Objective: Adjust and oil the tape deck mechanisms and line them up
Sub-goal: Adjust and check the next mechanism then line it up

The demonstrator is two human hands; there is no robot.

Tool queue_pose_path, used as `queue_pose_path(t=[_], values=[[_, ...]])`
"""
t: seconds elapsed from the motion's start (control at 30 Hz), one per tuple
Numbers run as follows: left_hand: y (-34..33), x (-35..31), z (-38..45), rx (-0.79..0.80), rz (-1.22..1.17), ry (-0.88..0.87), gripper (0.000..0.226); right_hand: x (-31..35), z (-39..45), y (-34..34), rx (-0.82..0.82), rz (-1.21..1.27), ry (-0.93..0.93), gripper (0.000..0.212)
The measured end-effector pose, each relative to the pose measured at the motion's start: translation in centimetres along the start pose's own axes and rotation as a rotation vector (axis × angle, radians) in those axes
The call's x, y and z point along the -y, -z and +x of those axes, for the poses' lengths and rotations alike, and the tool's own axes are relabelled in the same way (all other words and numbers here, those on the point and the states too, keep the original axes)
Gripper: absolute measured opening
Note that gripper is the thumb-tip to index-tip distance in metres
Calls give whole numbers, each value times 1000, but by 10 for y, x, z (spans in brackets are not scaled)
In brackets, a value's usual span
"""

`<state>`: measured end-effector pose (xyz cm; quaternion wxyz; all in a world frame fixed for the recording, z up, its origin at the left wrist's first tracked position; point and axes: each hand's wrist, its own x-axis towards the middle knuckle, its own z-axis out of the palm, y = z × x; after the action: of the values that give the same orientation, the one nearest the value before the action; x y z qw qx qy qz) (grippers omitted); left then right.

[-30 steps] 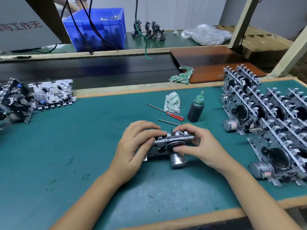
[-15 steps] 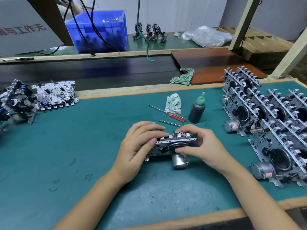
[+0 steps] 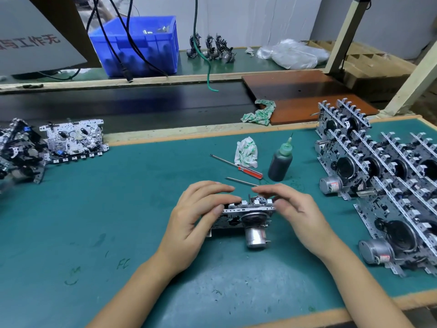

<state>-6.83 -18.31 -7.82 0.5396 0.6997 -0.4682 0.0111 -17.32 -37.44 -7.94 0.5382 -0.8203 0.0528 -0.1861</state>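
- While both hands work at the middle of the green mat [image 3: 118, 209], one tape deck mechanism [image 3: 246, 216] stands on its long edge between them, its silver motor can pointing towards the person; this is the unit in hand.
- The left hand [image 3: 196, 216] grips the mechanism's left end, thumb on the near face and fingers curled over the top edge; a firm hold, as far as I can see.
- The right hand [image 3: 293, 209] sits at the right end, fingers bent over the top and fingertips touching the small parts there; whether it pinches something or only presses, I cannot tell.
- Just beyond the grip lie a red-handled screwdriver [image 3: 238, 167] and a thin metal rod [image 3: 242, 181]; just past those stands the dark oil bottle [image 3: 280, 164] with a green nozzle, beside a crumpled rag [image 3: 246, 151]; none of them is in a hand.
- Well to the right of the grip, rows of mechanisms [image 3: 383, 185] stand on edge in neat lines; I judge these finished and lined up.
- Well to the left, a loose heap of mechanisms [image 3: 47, 145] lies unsorted; I take these as work left.
- So the task looks well under way: this unit is at the adjusting step, with oiling and placing in the row seemingly to follow.
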Motion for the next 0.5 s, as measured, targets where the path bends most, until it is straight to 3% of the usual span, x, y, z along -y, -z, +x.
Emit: queue_pose_path(t=[0.13, 0.27, 0.5], values=[[0, 0, 1, 10, -19, 4, 29, -6, 0, 1, -202, -221, 178, 35], [-1, 0, 1, 4, -18, 4, 29, -12, -2, -1, -255, -361, 256, 75], [0, 0, 3, -24, -22, 9, 28, -10, -6, 1, -178, -430, 203, 60]])
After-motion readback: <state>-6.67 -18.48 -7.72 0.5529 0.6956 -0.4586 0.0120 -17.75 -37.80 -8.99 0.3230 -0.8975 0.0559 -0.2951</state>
